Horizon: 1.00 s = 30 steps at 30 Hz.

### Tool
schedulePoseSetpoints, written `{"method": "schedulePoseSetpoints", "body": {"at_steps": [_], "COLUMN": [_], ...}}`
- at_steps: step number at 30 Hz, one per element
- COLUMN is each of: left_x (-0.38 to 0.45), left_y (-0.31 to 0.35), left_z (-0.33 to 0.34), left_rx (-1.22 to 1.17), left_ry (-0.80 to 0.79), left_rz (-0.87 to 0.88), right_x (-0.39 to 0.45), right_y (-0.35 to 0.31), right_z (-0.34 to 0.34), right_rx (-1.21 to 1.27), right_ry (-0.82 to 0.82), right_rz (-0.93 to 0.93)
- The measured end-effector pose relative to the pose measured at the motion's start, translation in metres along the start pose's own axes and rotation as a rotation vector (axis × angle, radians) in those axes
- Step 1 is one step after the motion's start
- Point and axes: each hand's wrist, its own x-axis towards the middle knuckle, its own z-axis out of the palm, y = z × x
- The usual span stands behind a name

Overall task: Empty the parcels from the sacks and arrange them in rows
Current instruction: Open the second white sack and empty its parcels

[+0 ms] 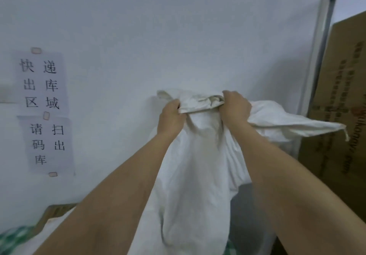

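A white woven sack (196, 165) hangs in front of me, lifted high against the wall. My left hand (172, 116) grips its bunched upper edge on the left. My right hand (234, 107) grips the same edge on the right. A loose corner of the sack with a short string (345, 134) sticks out to the right. The sack's lower part drops out of sight behind my forearms. No parcels show.
A pale wall with two taped paper notices (44, 106) fills the left. Tall brown cardboard (340, 106) and a white metal frame (321, 37) stand at the right. White sacking and green-checked material (13, 239) lie at the bottom left, by a brown box corner (57, 209).
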Motion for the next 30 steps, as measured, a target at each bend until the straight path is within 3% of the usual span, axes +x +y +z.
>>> {"method": "schedulePoseSetpoints", "body": {"at_steps": [6,9,11,12,14,16,18,22,25,30], "left_x": [0.009,-0.015,-0.035,-0.044,-0.060,-0.072,-0.072,-0.064,-0.063,-0.058], "left_y": [0.007,-0.036,-0.071,-0.085,-0.107,-0.119,-0.124,-0.125,-0.123,-0.125], "left_z": [-0.050,-0.064,-0.071,-0.073,-0.071,-0.070,-0.070,-0.084,-0.083,-0.056], "left_rx": [0.005,0.245,0.430,0.542,0.713,0.752,0.714,0.607,0.609,0.838], "left_ry": [0.192,0.076,-0.239,-0.434,-0.714,-0.841,-0.909,-0.824,-0.711,-0.508], "left_rz": [0.219,0.239,0.059,-0.038,-0.136,-0.182,-0.245,-0.273,-0.089,0.212], "right_x": [0.019,-0.014,-0.049,-0.067,-0.101,-0.128,-0.144,-0.147,-0.144,-0.137], "right_y": [-0.034,-0.036,-0.036,-0.037,-0.037,-0.038,-0.040,-0.043,-0.046,-0.047], "right_z": [-0.036,-0.004,0.033,0.050,0.085,0.111,0.125,0.132,0.116,0.083], "right_rx": [0.230,0.217,0.175,0.161,0.152,0.207,0.256,0.432,0.628,0.792], "right_ry": [0.454,0.480,0.320,0.163,-0.181,-0.366,-0.408,-0.406,-0.433,-0.607], "right_rz": [-0.244,-0.441,-0.592,-0.631,-0.532,-0.367,-0.302,-0.277,-0.281,-0.305]}}
